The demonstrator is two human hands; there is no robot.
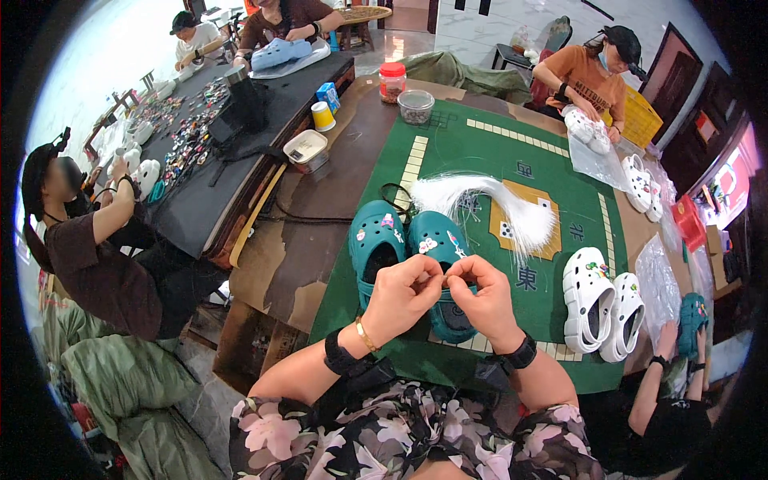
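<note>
Left hand (pixel 402 293): fingertips pinched together against the right's, over the teal clogs; what they pinch is too small to tell.
Right hand (pixel 480 298): pinching likewise.
Teal clogs (pixel 404 248): side by side on the green mat (pixel 480 160), under the hands.
Clear tub (pixel 416 105): at 12 o'clock, small dark bits inside.
Red-lidded jar (pixel 392 82): just beside it, contents unclear.
White tray (pixel 305 148): at 10 o'clock, contents unclear.
White clogs (pixel 602 302): at 3 o'clock.

This is a small workshop for hand-finishing clogs. Several people sit around a green mat (pixel 512 152) and a black table (pixel 240 136), each busy with shoes. White clogs (pixel 600 300) and teal clogs (pixel 404 240) lie about, with a bundle of white plastic ties (pixel 496 204), tubs of small parts (pixel 416 106) and rows of charms (pixel 192 132).
</note>
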